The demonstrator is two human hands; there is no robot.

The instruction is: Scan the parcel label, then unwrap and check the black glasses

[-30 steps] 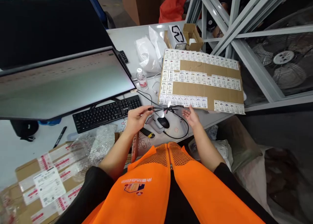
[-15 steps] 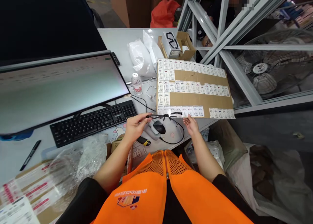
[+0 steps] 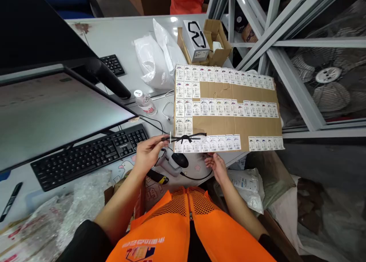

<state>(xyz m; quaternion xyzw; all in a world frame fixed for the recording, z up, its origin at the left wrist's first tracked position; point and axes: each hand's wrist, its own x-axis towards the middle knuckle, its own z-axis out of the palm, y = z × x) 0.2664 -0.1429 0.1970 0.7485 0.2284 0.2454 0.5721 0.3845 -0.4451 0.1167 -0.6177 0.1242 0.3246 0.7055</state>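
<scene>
My left hand (image 3: 149, 151) pinches one end of a pair of thin black glasses (image 3: 186, 139), seen edge-on, with a small white tag close to the fingertips. The glasses stretch rightward over the lower edge of a cardboard sheet (image 3: 220, 124) covered in rows of white labels. My right hand (image 3: 216, 166) is just below that edge, apart from the glasses, its fingers loosely bent with nothing visible in them. Below the glasses lie a black computer mouse (image 3: 180, 159) and a grey-white handheld device (image 3: 168, 165), probably a scanner.
Left of my hands are a black keyboard (image 3: 94, 153) and a monitor (image 3: 63, 121). A water bottle (image 3: 145, 103), white plastic packages (image 3: 153, 61) and a white box (image 3: 195, 40) stand behind. A yellow-black cutter (image 3: 158, 177) lies near me. A metal frame (image 3: 294, 88) borders the right.
The view has shifted right and down. My left hand keeps the glasses, now over the sheet's lower labels. My right hand has dropped away from their right end.
</scene>
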